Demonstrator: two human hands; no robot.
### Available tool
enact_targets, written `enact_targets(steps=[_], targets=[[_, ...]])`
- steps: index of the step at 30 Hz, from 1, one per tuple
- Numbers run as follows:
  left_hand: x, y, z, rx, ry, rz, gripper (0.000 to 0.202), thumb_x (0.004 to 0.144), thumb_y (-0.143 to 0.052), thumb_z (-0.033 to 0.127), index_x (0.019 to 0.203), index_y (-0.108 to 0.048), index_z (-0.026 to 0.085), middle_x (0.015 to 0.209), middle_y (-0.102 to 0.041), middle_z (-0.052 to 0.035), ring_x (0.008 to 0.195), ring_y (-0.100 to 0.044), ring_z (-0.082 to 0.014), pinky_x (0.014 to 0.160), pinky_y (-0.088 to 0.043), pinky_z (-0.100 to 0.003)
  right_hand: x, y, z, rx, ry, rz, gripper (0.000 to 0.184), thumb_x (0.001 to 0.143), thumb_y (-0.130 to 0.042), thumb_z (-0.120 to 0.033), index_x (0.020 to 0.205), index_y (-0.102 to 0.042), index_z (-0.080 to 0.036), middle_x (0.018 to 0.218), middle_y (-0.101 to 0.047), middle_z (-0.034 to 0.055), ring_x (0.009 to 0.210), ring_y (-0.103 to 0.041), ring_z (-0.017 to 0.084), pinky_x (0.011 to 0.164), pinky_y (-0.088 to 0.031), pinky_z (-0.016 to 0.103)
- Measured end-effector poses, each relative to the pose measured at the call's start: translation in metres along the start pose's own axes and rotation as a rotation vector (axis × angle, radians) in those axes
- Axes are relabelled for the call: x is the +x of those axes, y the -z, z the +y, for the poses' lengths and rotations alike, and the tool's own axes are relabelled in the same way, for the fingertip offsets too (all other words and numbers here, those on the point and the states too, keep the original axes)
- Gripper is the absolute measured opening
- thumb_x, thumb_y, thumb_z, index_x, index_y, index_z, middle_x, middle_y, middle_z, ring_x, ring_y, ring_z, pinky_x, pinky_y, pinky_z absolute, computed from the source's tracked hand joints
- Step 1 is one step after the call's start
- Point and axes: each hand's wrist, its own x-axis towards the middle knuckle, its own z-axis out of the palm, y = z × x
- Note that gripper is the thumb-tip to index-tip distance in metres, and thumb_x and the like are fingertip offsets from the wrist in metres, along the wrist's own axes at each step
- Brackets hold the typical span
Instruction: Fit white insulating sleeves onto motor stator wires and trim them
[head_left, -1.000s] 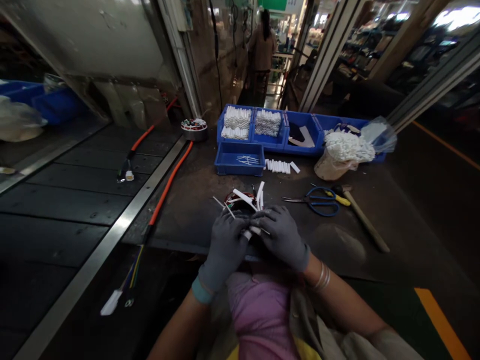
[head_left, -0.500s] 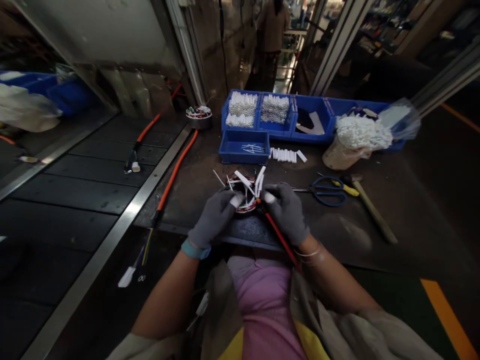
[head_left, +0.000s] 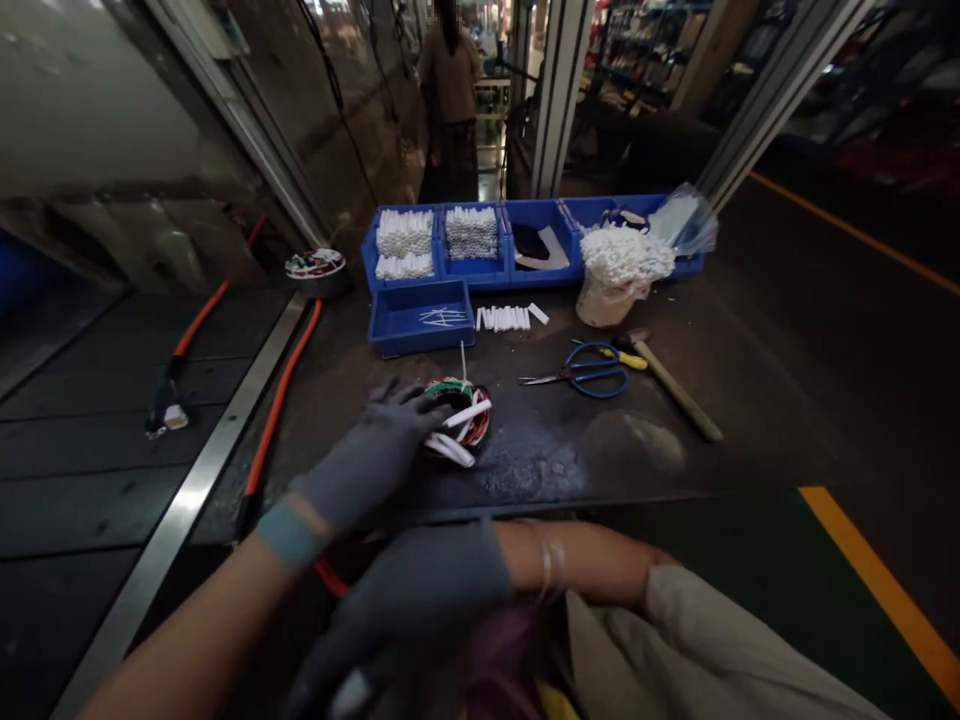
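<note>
1. The dark workbench [head_left: 675,470] carries everything; an orange cable [head_left: 281,395] runs along its left edge.
2. A row of blue bins [head_left: 517,270] at the back holds stacked white sleeves, with a shallower blue tray [head_left: 397,340] in front.
3. The left hand [head_left: 367,455], gloved, lies with fingers spread on the left side of the wound stator [head_left: 461,420], near the bench's front edge.
4. The right hand [head_left: 420,590] hangs low by the body, well apart from the left and blurred; whether it grips anything cannot be told.
5. Several white sleeves stick out of the stator and one thin wire stands bare, so the sleeving seems partly done.
6. A hammer [head_left: 675,385], scissors [head_left: 592,370] and loose sleeves [head_left: 506,318] lie untouched behind.
</note>
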Motion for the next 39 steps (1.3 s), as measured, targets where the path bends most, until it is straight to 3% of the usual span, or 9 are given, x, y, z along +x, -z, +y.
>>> enact_targets(steps=[2,6,8,11,15,19,26,30,39], targets=[[-0.019,-0.002,-0.003,-0.066,0.017,0.078,0.065,0.080,-0.064,0.024,0.145,-0.058,0.029,0.147,-0.061,-0.0123,0.136,-0.055,-0.0367,0.120,-0.033,-0.061,-0.023,0.061,0.007,0.079,0.109,-0.060,0.026,0.084,-0.083,-0.042,0.107,-0.080,-0.031,0.104,-0.078,-0.0046,0.098,-0.073,0.014,0.084,-0.053,0.018],[-0.029,-0.022,0.012,-0.220,0.134,0.182,0.077,0.086,-0.071,0.057,0.151,-0.048,0.023,0.141,-0.064,-0.0150,0.127,-0.061,-0.0375,0.113,-0.043,-0.058,-0.078,0.186,0.073,-0.257,-0.537,0.607,0.028,0.102,-0.056,-0.028,0.123,-0.074,-0.023,0.116,-0.076,0.0036,0.102,-0.071,0.019,0.090,-0.054,0.028],[-0.022,-0.034,0.024,-0.264,0.183,0.257,0.067,0.094,-0.060,0.062,0.146,-0.054,0.021,0.135,-0.067,-0.0149,0.123,-0.062,-0.0367,0.113,-0.041,-0.059,-0.092,0.222,0.120,-0.594,-0.998,0.674,0.029,0.102,-0.054,-0.024,0.123,-0.074,-0.020,0.122,-0.075,0.0073,0.111,-0.068,0.020,0.098,-0.051,0.030],[-0.015,-0.041,0.034,-0.384,0.219,0.313,0.053,0.105,-0.040,0.056,0.140,-0.060,0.022,0.129,-0.069,-0.0119,0.121,-0.062,-0.0332,0.114,-0.037,-0.058,-0.098,0.239,0.173,-0.668,-1.240,0.641,0.025,0.094,-0.064,-0.020,0.114,-0.075,-0.009,0.122,-0.071,0.0225,0.113,-0.067,0.031,0.100,-0.050,0.041],[-0.022,-0.034,0.030,-0.626,0.261,0.348,0.047,0.109,-0.036,0.049,0.137,-0.064,0.023,0.137,-0.067,-0.0089,0.130,-0.059,-0.0290,0.117,-0.039,-0.051,-0.103,0.238,0.180,-0.711,-1.286,0.646,0.024,0.095,-0.058,-0.014,0.111,-0.072,-0.003,0.123,-0.067,0.0305,0.115,-0.065,0.035,0.101,-0.048,0.048],[-0.032,-0.026,0.021,-0.829,0.481,0.452,0.046,0.108,-0.042,0.050,0.135,-0.066,0.021,0.136,-0.068,-0.0086,0.128,-0.062,-0.0275,0.114,-0.047,-0.044,-0.121,0.229,0.127,-0.656,-1.082,0.700,0.027,0.097,-0.057,-0.020,0.117,-0.068,-0.006,0.116,-0.072,0.0206,0.109,-0.067,0.029,0.097,-0.051,0.042],[-0.037,-0.028,0.016,-0.844,0.494,0.429,0.038,0.102,-0.055,0.042,0.131,-0.068,0.020,0.131,-0.070,-0.0076,0.123,-0.065,-0.0269,0.112,-0.050,-0.042,-0.151,0.133,0.013,-0.262,-0.542,0.321,0.021,0.096,-0.062,-0.033,0.107,-0.077,-0.022,0.099,-0.077,0.0046,0.088,-0.072,0.021,0.076,-0.055,0.031],[-0.045,-0.030,0.007,-0.693,0.643,0.490,0.037,0.098,-0.056,0.042,0.124,-0.071,0.020,0.128,-0.071,-0.0077,0.122,-0.065,-0.0287,0.113,-0.048,-0.045,-0.150,0.095,0.000,-0.460,-0.527,0.382,0.019,0.098,-0.059,-0.028,0.103,-0.076,-0.022,0.095,-0.077,0.0059,0.084,-0.073,0.021,0.070,-0.053,0.030],[-0.058,-0.038,0.005,-0.819,0.666,0.403,0.033,0.094,-0.062,0.044,0.116,-0.077,0.024,0.118,-0.076,-0.0042,0.112,-0.070,-0.0280,0.107,-0.051,-0.041,-0.144,0.067,-0.012,-0.613,-0.456,0.430,0.019,0.099,-0.060,-0.025,0.111,-0.075,-0.022,0.092,-0.077,0.0064,0.074,-0.071,0.019,0.064,-0.053,0.030]])
